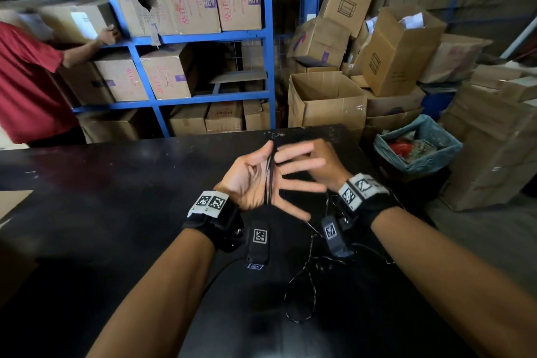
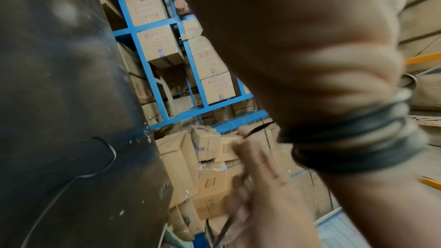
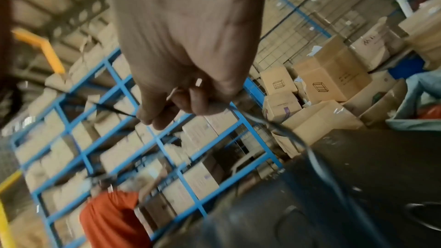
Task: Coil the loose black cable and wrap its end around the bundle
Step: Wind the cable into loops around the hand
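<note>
The black cable (image 1: 270, 174) is wound in several loops around my left hand (image 1: 247, 180), which is held palm-up above the black table (image 1: 116, 197) with its fingers curled inward. The left wrist view shows the loops (image 2: 362, 139) banding that hand (image 2: 298, 54). My right hand (image 1: 308, 166) is close against the coil on its right, its outer fingers spread. In the right wrist view its thumb and forefinger (image 3: 164, 112) pinch a cable strand. The loose tail (image 1: 302, 288) trails down onto the table in a slack loop (image 2: 105, 157).
A person in a red shirt (image 1: 29, 81) reaches into blue shelving (image 1: 267, 38) full of cartons beyond the table. Open cardboard boxes (image 1: 325, 102) and a bin with a blue liner (image 1: 418, 148) stand at the right. A cardboard piece (image 1: 11, 200) lies at the left edge.
</note>
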